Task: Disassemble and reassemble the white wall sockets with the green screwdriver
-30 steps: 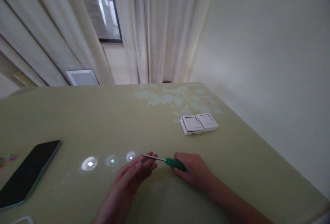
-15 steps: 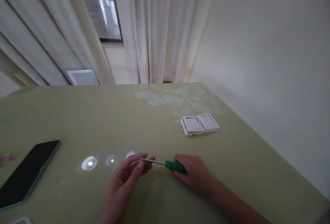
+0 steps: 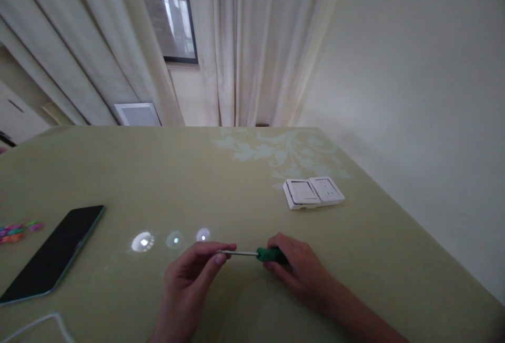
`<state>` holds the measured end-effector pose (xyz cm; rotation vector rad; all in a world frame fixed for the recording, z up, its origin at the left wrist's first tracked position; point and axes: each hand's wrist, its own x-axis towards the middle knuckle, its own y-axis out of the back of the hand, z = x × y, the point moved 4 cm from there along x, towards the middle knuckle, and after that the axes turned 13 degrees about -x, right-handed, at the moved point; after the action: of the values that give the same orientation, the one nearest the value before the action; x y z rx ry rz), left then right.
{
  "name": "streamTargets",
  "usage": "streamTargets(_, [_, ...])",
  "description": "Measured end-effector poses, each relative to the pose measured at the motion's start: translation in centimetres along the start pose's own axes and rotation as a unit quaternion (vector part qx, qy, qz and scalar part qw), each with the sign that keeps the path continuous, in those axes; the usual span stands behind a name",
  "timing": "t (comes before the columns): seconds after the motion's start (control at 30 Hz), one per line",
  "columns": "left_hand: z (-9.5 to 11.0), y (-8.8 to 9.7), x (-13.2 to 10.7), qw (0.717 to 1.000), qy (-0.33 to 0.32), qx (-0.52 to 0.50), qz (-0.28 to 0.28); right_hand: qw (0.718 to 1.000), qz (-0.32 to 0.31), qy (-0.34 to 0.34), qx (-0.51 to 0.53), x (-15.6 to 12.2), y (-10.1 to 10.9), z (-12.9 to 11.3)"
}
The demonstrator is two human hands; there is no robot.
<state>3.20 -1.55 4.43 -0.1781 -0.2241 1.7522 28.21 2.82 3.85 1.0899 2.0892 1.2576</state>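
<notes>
A small screwdriver point(image 3: 246, 253) with a green handle and thin metal shaft lies level just above the green table point(image 3: 252, 174). My right hand point(image 3: 300, 272) is closed around the green handle. My left hand point(image 3: 193, 274) pinches the shaft's tip between thumb and fingers. Both hands sit near the table's front edge, in the middle.
A white double wall switch and socket plate point(image 3: 314, 192) lies at the right, beyond my hands. A dark phone point(image 3: 53, 253) rests at the left, with small coloured bits point(image 3: 18, 229) beside it. A white cable point(image 3: 35, 324) shows at the bottom left. Curtains and a wall stand behind the table.
My left hand went from flat under the shaft to pinching its tip. The screwdriver has levelled out. The view has shifted slightly left.
</notes>
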Motion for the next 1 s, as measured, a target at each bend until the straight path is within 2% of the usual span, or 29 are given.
streamTargets(0.13, [0.5, 0.1, -0.2, 1.0, -0.008, 0.012, 0.001, 0.999, 0.018, 0.034, 0.007, 0.1, 0.1, -0.2])
streamTargets(0.47, [1.3, -0.1, -0.7, 0.997, -0.066, 0.032, 0.014, 0.999, 0.008, 0.033, 0.029, -0.1, -0.2, 0.0])
streamTargets(0.67, [1.4, -0.1, -0.7, 0.997, -0.078, 0.009, 0.012, 0.999, 0.023, 0.027, 0.009, 0.3, -0.1, -0.1])
streamTargets(0.83, [1.4, -0.2, -0.8, 0.996, -0.081, -0.005, 0.03, 0.997, 0.049, 0.053, 0.012, 0.4, 0.6, -0.7])
streamTargets(1.0, [1.6, -0.5, -1.1, 0.996, -0.066, -0.01, 0.058, 0.997, 0.055, 0.052, 0.002, 0.4, 0.4, -0.3])
